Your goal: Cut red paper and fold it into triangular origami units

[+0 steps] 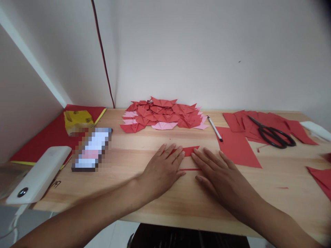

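Both hands lie flat on a piece of red paper in the middle of the wooden table. My left hand covers the paper's left part, fingers stretched out and pointing away from me. From the other side, my right hand presses over the right part with its fingers extended. A thin red strip of paper shows between the two thumbs. Much of the paper under the palms is hidden. Beyond the hands sits a pile of folded red and pink paper pieces against the wall.
To the right lie a white pen, a red sheet, and black-handled scissors on red paper pieces. At left are a phone, a white power bank with a cable, and a yellow packet on red sheets.
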The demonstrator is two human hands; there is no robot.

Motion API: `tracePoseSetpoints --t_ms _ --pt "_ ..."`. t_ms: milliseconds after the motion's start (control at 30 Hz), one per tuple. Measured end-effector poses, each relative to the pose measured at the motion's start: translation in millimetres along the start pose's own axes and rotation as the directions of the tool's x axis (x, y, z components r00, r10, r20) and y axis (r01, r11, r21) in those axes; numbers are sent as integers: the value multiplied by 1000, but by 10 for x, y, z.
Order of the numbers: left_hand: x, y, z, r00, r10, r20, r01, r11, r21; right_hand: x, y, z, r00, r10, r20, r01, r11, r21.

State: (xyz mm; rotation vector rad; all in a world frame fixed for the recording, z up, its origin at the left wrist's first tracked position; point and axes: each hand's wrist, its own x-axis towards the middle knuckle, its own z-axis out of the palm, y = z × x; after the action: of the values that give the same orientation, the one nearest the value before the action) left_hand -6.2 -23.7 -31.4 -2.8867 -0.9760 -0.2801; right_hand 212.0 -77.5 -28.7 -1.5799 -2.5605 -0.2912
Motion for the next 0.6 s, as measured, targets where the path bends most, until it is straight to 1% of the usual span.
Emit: tracePoseSetpoints --t_ms 67,133,167,233,267,333,400,500,600 --pt "1 -1 -1 1000 -8 -1 8 1000 10 -24 -17 -27 999 5 -36 -5 1000 -5" --pt "-2 1 -6 1000 -22 -9 23 999 25 -66 -78 -62 998 -42 -44 42 999 11" --pt "-4 1 -10 999 -31 -19 31 999 33 -97 -116 -81 996 -80 -34 81 996 27" --pt "-9 -1 -19 999 -41 -33 43 998 47 -181 -182 -117 989 -147 32 145 988 62" --pt "-12 -4 -24 998 -43 -36 45 998 52 -232 -200 -133 986 -154 59 150 986 70" --pt "-20 -13 -32 999 -43 -25 44 997 56 -355 -193 -156 986 -149 77 144 987 64" --pt "-27 -25 -35 999 -45 -9 46 998 52 -510 -125 -160 990 -131 47 129 991 39" --pt "-35 -41 -30 999 -49 9 49 998 38 -816 79 -123 998 -71 2 71 997 15" --pt "-40 -49 -25 999 -46 9 46 999 17 -1159 379 -76 996 76 -50 -72 995 74"
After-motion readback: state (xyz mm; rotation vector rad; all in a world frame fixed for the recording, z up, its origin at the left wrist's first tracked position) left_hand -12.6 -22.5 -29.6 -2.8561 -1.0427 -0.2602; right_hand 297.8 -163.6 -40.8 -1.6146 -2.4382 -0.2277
